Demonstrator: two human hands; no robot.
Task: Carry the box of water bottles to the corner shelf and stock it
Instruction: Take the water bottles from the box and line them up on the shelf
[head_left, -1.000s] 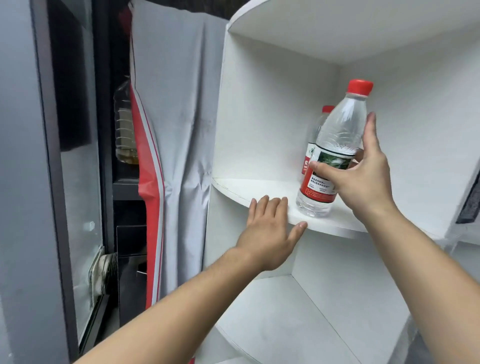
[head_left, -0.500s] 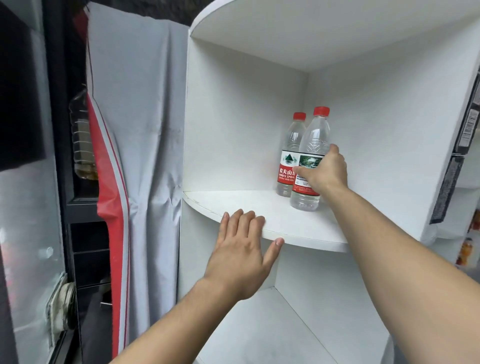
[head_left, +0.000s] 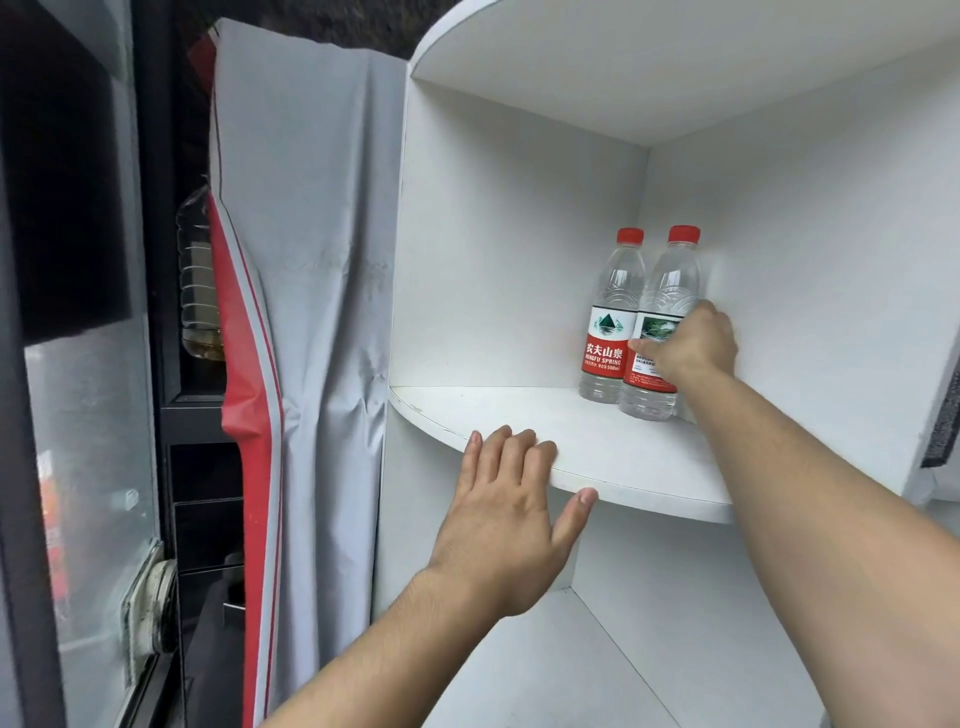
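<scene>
Deep in the corner shelf (head_left: 649, 467), your right hand (head_left: 691, 345) wraps the label of the second water bottle (head_left: 667, 291), which stands upright at the back corner of the board, touching the first bottle (head_left: 613, 312) on its left. Tucking them into the angle likely leaves the front edge free for more stock. Your left hand (head_left: 506, 514) lies flat and slack over the board's curved front edge, holding nothing, apparently to steady your reach. No box is visible.
</scene>
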